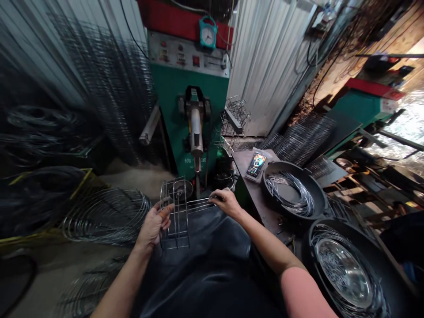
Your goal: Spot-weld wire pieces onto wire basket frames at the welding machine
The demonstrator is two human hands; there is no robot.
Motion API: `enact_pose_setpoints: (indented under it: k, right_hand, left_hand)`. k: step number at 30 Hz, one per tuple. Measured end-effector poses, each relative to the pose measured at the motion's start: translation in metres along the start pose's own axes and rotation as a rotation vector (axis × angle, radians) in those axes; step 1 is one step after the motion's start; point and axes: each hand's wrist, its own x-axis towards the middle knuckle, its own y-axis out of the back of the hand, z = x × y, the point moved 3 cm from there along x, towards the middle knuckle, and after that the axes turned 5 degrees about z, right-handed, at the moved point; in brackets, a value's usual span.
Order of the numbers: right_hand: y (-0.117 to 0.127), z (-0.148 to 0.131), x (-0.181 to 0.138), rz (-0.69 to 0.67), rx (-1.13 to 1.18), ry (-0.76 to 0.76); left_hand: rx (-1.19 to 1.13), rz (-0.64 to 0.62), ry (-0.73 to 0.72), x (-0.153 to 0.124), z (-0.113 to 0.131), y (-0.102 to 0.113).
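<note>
My left hand point(158, 223) grips a small wire basket point(180, 221) of thin metal rods, its fingers wrapped round one side. Straight wires point(198, 204) run from the basket across to my right hand point(227, 202), which is pinched closed on their far ends. Whether those wires are joined to the basket is hard to make out. Just beyond my hands stands a green machine point(168, 110) with a cylindrical upper arm point(196, 128) pointing down to a narrow metal tip. Behind the basket is a round dish point(183, 189). A dark apron point(205, 265) covers my lap.
To the right, a table point(243, 161) bears a phone point(256, 165) and a black pan point(318, 194) of bent wires. Nearer is another pan point(313, 256) with a steel bowl point(351, 265) of small metal pieces. Wire rings point(107, 216) lie at left. A teal clock point(208, 34) hangs above.
</note>
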Motion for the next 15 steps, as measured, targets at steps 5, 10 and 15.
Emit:
enact_pose_setpoints:
  k: [5,10,15]
  right_hand:
    - [-0.009,0.012,0.011,-0.001,0.007,-0.018]
    - [-0.014,0.025,0.026,-0.004,-0.010,-0.059]
    - [-0.015,0.037,0.037,0.016,-0.001,-0.111]
  left_hand:
    - [-0.004,0.023,-0.029,0.013,-0.001,-0.009]
    - [-0.004,0.029,-0.049,0.026,-0.002,-0.018]
    - [-0.025,0.044,-0.019,0.035,-0.006,-0.028]
